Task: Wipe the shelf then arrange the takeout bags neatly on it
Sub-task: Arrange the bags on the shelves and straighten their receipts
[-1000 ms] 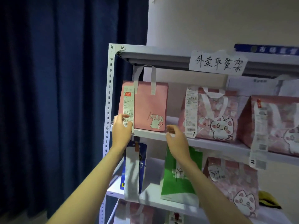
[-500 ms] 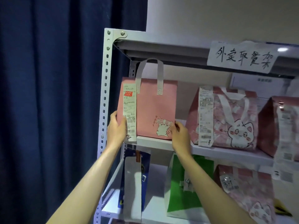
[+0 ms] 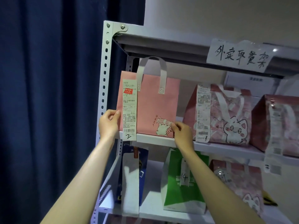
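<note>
Both hands up at the upper shelf (image 3: 155, 139) of the white metal rack. Plain pink bag (image 3: 155, 107) standing upright at the shelf's left end, right by the perforated post (image 3: 105, 75), handles up. Left hand (image 3: 108, 125) clamped on the bag's lower left edge, thumb across the front beside the long receipt (image 3: 129, 109), other fingers tucked behind and out of sight. Right hand (image 3: 182, 132) pinching the lower right corner, fingertips (image 3: 174, 126) over the little cat drawing. Receipt hanging down past the shelf lip, a handwritten 2 at its foot.

Just beside on the same shelf, a patterned pink cat bag (image 3: 226, 117) with its own receipt, then a third bag (image 3: 278, 126) cut off at the frame's right edge. Handwritten paper sign (image 3: 239, 55) taped to the top rail.

Lower shelf: blue bag (image 3: 142, 175) half hidden behind a white strip, green bag (image 3: 178, 183) marked 14 partly behind the right forearm, another cat bag (image 3: 239, 183) blurred and dim. Receipt print too small to read. Dark blue curtain (image 3: 48, 94) filling the left.
</note>
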